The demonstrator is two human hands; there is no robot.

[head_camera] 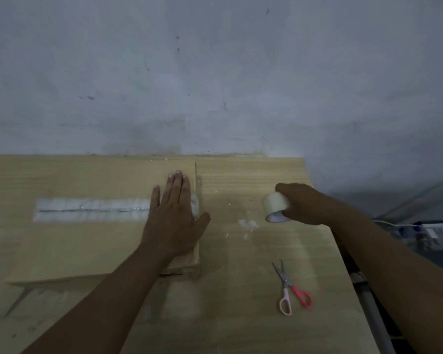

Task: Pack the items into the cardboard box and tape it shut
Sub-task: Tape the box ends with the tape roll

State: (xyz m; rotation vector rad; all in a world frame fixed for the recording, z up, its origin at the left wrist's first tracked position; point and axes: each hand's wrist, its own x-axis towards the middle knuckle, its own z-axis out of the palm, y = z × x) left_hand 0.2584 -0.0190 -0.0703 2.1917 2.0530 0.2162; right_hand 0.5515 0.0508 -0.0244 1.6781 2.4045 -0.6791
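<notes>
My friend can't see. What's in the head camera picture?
A left hand presses flat on a closed cardboard box with clear tape along its seam, while the right hand grips a tape roll beside the box. Scissors lie on the wooden table.

In front of me stands a pale grey wall [215,72], dimly and evenly lit, scuffed with small dark marks and scratches. The light wood-grain tabletop [253,175] butts against its foot. Past the tabletop's right edge the floor [440,205] lies in shadow; a white power strip [431,227] sits there with its white cable [384,222]. A grey pipe [371,305] runs just beside that edge.
</notes>
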